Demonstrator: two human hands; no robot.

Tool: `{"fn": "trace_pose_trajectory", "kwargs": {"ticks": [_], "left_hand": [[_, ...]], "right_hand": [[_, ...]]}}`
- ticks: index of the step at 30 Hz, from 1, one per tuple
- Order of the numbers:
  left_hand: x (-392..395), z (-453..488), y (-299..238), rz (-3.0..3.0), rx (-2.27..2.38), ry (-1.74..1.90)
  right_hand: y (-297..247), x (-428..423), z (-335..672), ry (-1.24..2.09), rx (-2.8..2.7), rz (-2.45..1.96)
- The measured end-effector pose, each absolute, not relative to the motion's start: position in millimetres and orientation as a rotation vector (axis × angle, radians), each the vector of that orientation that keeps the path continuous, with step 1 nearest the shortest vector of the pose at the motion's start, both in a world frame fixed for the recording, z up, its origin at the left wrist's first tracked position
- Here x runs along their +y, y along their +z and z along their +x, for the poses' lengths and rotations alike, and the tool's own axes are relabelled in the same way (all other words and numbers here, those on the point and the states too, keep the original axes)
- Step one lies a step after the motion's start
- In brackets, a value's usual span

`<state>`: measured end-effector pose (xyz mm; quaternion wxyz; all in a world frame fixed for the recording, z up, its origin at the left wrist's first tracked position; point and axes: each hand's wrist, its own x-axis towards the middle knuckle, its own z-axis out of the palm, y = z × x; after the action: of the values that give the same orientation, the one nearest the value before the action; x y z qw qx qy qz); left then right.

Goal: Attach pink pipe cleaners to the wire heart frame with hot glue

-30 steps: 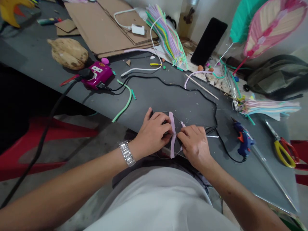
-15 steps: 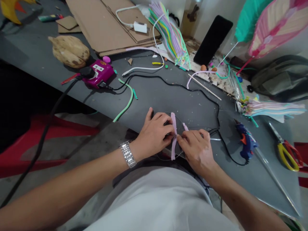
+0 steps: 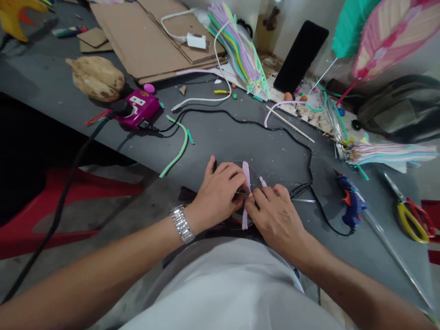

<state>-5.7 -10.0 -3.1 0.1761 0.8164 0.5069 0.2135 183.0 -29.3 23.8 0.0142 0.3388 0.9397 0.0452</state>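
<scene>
Close to my body, at the table's front edge, my left hand (image 3: 222,190) and my right hand (image 3: 275,213) meet at a lilac pipe cleaner strip (image 3: 245,172). The strip stands lengthwise between them and looks like fuzzy stems lying side by side. Both hands pinch it near its middle, where the fingertips hide part of it. A thin wire loop (image 3: 253,170) curves around behind the strip. A second short lilac piece (image 3: 262,181) sticks up beside my right fingers.
To the right lie a blue glue gun (image 3: 350,201) and scissors (image 3: 409,213). A black cord (image 3: 254,121) crosses the table to a magenta power outlet (image 3: 139,107). Pipe cleaner bundles (image 3: 240,57), cardboard (image 3: 137,41) and a leaning phone (image 3: 300,55) stand at the back.
My right hand has shifted slightly left, its fingers closer over the strip's middle. My left hand stays nearly in place. The whole view has moved a little.
</scene>
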Motion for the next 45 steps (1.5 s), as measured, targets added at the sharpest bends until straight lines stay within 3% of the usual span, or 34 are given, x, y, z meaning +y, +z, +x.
{"fn": "trace_pose_trajectory", "kwargs": {"ticks": [12, 19, 34, 45], "left_hand": [[-17, -20, -1, 2.614, 1.261, 0.617], [-20, -17, 8, 2.854, 1.186, 0.426], [-20, -24, 5, 2.805, 1.156, 0.524], [-20, -16, 3, 2.843, 1.155, 0.390]], "right_hand": [[22, -31, 192, 0.126, 2.931, 1.069], [19, -32, 194, 0.053, 2.982, 1.183], [24, -29, 184, 0.059, 2.902, 1.107], [22, -26, 187, 0.098, 2.937, 1.086]]}}
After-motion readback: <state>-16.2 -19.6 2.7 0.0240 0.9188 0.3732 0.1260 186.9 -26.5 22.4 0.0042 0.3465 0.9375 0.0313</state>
